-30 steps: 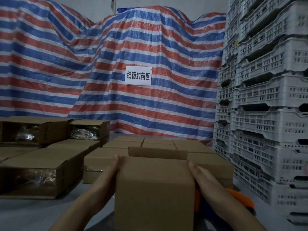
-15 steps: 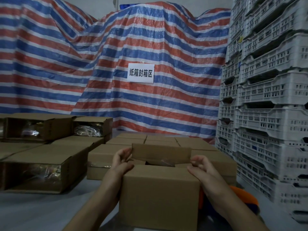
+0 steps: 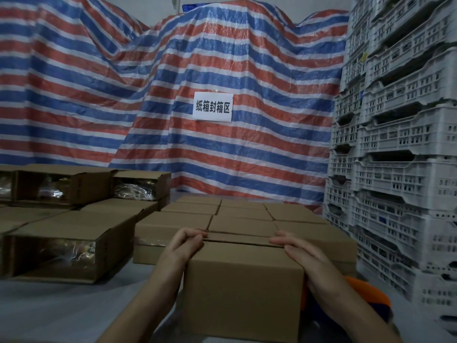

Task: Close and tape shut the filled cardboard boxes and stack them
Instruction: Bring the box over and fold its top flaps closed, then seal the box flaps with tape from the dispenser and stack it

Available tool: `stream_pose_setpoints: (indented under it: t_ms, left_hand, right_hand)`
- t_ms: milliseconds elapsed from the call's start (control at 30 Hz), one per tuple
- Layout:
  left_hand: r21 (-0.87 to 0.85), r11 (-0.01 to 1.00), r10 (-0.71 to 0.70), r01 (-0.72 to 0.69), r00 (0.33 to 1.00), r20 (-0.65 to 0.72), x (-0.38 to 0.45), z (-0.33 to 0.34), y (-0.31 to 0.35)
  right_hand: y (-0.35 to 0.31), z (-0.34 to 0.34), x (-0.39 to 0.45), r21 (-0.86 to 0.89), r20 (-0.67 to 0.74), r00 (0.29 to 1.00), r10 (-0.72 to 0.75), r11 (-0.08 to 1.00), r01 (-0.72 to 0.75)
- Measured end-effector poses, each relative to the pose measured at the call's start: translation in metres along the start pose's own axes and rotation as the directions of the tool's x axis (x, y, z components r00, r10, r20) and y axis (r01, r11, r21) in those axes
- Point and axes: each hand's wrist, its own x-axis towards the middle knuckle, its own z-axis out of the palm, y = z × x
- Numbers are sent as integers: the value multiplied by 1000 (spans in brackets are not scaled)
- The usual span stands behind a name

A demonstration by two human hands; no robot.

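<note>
My left hand's [image 3: 184,246] fingers [image 3: 195,235] are curled over the top left edge of the plain brown cardboard box [image 3: 243,290] at lower centre of the frame, knuckles bent, tips pressing on the folded-down flap. My right hand [image 3: 303,258] lies along the box's top right edge with fingers [image 3: 278,241] straighter and close together, tips resting on the same flap near the seam. The box sits on the grey table surface [image 3: 61,308] right in front of me, its flaps down; I cannot tell whether any tape is on it.

Just beyond the box, touching or nearly touching its far side, a block of closed brown cartons [image 3: 244,214] fills the middle of the frame in rows. To the left, open-sided cartons with shiny plastic-wrapped contents [image 3: 61,243] lie on their sides, more of them stacked toward the far left [image 3: 138,185]. Behind my right forearm, at lower right, an orange and dark blue object [image 3: 368,297] is mostly hidden; I cannot tell what it is.

A tall stack of white perforated plastic crates [image 3: 405,144] walls off the right edge. A red, white and blue striped tarpaulin [image 3: 123,95] covers the whole background, with a white paper sign bearing black characters [image 3: 213,106] fixed at centre.
</note>
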Motion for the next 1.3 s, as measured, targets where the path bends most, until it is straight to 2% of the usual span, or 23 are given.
stream_pose_setpoints:
  t_ms: [167, 300, 333, 367, 433, 467, 500, 600, 700, 800, 867, 933, 1000, 1100, 1133, 1200, 1300]
  left_hand:
    - [123, 991, 43, -47, 999, 31, 7, -3, 0]
    - [401, 907, 85, -127, 989, 119, 6, -11, 17]
    - [520, 842, 83, -145, 987, 141, 6, -12, 22]
    - [661, 730, 94, -174, 983, 156, 5, -11, 29]
    - [878, 403, 169, -259, 964, 206, 0, 1, 40]
    - [913, 272, 214, -305, 944, 252, -3, 9, 43]
    - [913, 197, 237, -358, 921, 310, -5, 18, 44]
    - [844, 110, 187, -525, 845, 501, -10, 42, 37]
    - [815, -11, 137, -579, 807, 575, -12, 51, 26]
    - [809, 2, 162, -588, 798, 580, -9, 48, 22]
    - [801, 27, 163, -598, 793, 587, -8, 46, 22]
    - [798, 38, 155, -601, 793, 590, -8, 46, 23]
    - [799, 44, 145, -600, 795, 589, -9, 46, 24]
    - [806, 58, 137, -589, 804, 578, -11, 48, 26]
    - [807, 62, 134, -587, 806, 576, -11, 48, 27]
    - [810, 61, 118, -583, 810, 574, -13, 47, 28]
    - [816, 51, 83, -576, 817, 571, -16, 47, 33]
  right_hand:
    - [-6, 0, 1, -42, -13, 999, -37, 998, 36]
    - [-13, -4, 1, -77, 11, 1000, -12, 997, 13]
    - [-15, -5, 1, -89, 16, 1000, -10, 996, 11]
    - [-16, -5, 1, -99, 21, 1000, -11, 995, 13]
    - [-17, -5, 1, -112, 23, 1000, -15, 994, 17]
    - [-18, -5, 1, -116, 21, 1000, -16, 993, 18]
    - [-18, -5, 1, -118, 20, 1000, -16, 993, 18]
    - [-16, -5, 1, -119, 22, 1000, -19, 993, 22]
    - [-14, -4, 3, -122, 17, 1000, -13, 992, 15]
    - [-15, -6, 4, -184, 59, 998, 14, 983, -3]
    - [-14, -12, 3, -283, 62, 998, -23, 958, 40]
    - [-10, -26, -1, -416, -81, 985, -155, 903, 107]
    - [-3, -41, -8, -618, -185, 948, -260, 780, 94]
    - [12, -52, -25, -844, -222, 965, -140, 522, -118]
    - [16, -53, -29, -879, -233, 969, -89, 445, -170]
    - [24, -52, -35, -902, -262, 965, -21, 361, -237]
    - [32, -50, -36, -929, -307, 949, -72, 237, -283]
